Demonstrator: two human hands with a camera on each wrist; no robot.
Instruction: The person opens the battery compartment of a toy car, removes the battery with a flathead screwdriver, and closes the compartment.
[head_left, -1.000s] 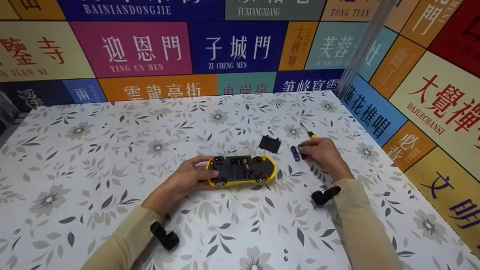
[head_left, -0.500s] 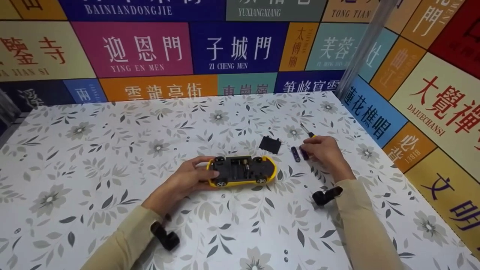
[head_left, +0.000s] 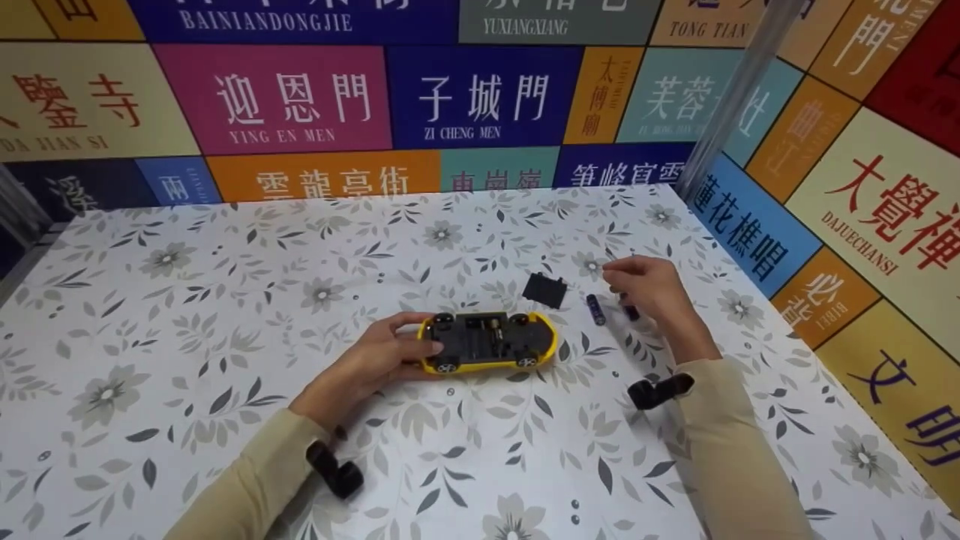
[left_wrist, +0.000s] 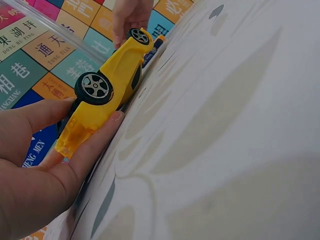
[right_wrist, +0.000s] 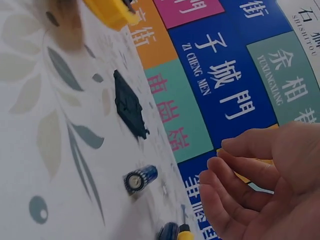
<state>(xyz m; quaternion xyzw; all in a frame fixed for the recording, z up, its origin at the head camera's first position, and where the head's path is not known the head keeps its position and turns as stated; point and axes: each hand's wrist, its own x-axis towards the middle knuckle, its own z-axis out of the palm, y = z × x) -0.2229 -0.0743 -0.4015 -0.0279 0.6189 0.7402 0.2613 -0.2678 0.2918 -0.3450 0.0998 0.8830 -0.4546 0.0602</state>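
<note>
The toy car point(head_left: 487, 341) lies bottom up near the middle of the tabletop point(head_left: 247, 315), its yellow body below and its black underside with an uncovered compartment facing up. Its long axis runs left to right. The left hand point(head_left: 382, 349) has a firm grip on the car's left end, thumb on the underside and fingers along the lower body.

The right hand point(head_left: 649, 285) is raised to the far right of the car. Its grip is released: the fingers are loosely curled with nothing between them, and thumb and index tips are close together.

A black cover point(head_left: 545, 290) lies flat on the far side of the car's right end, apart from it. To the right of the cover is a first battery point(head_left: 596, 310), lying on its side. A second battery point(right_wrist: 168, 231) lies to its right, partly hidden by the right hand in the head view. Beside this battery, the right wrist view shows the yellow end of a tool point(right_wrist: 185, 233); the rest is outside that frame.

Edges: the tabletop's far edge meets a wall of lettered panels point(head_left: 484, 97), well beyond the cover; its right edge runs along a second panelled wall. The batteries are nearer the right edge than the car is. A wide stretch of tabletop separates car and left edge, while car, cover and first battery have narrower gaps between them.
</note>
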